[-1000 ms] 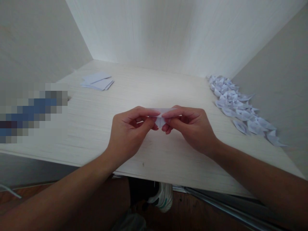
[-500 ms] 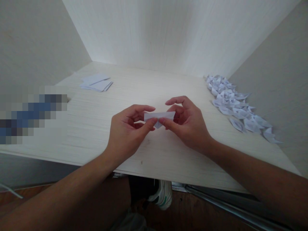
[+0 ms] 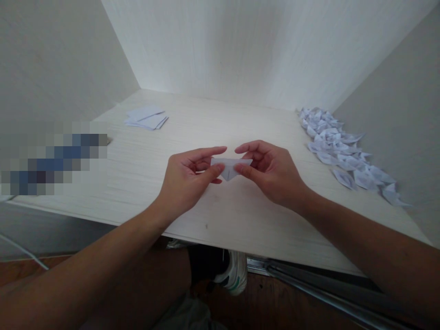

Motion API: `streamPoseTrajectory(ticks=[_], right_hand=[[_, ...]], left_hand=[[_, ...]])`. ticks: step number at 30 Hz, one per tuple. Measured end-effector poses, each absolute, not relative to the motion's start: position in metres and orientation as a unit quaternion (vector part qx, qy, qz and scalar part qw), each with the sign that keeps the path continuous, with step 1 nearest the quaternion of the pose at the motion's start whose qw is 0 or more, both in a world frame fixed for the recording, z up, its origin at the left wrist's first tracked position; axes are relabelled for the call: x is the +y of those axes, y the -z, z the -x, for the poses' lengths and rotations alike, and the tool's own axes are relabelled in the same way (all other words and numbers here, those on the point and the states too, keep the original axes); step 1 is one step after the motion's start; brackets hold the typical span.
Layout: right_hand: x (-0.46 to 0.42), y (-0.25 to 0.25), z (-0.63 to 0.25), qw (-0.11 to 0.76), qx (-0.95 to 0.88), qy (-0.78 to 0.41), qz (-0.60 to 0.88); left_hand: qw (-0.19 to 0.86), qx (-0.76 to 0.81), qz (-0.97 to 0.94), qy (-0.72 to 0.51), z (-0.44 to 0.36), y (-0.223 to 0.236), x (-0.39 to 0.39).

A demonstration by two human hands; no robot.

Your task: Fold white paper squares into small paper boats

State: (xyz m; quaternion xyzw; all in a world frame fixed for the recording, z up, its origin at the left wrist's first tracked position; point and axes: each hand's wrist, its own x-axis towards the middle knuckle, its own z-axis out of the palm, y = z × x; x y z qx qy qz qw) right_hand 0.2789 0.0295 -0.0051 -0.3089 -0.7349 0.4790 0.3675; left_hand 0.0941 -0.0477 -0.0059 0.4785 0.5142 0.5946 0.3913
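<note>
A small piece of folded white paper (image 3: 228, 171) is held between my two hands above the front middle of the table. It has a straight upper edge and a point at the bottom, with a crease down its centre. My left hand (image 3: 190, 176) pinches its left end, thumb in front and index finger stretched out above. At the right end, my right hand (image 3: 271, 169) grips it the same way, thumb in front and index finger raised. The fingers behind the paper are partly hidden.
On the table (image 3: 192, 128), flat white paper sheets (image 3: 147, 118) lie at the back left. Many folded paper pieces (image 3: 338, 149) are heaped along the right wall. A blurred-out blue object (image 3: 55, 160) is at the left edge. White panels enclose the back and sides.
Both thumbs have slid apart from the paper's middle toward its ends, uncovering the centre crease. The whole view has shifted slightly, so things appear a little further right.
</note>
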Motion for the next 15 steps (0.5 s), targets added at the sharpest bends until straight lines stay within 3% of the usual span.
streamPoseTrajectory(ticks=[15], right_hand=[[0.042,0.009,-0.28,0.368,-0.704,-0.511,0.329]], left_hand=[[0.441,0.538,-0.427,-0.577,-0.081,0.014,-0.039]])
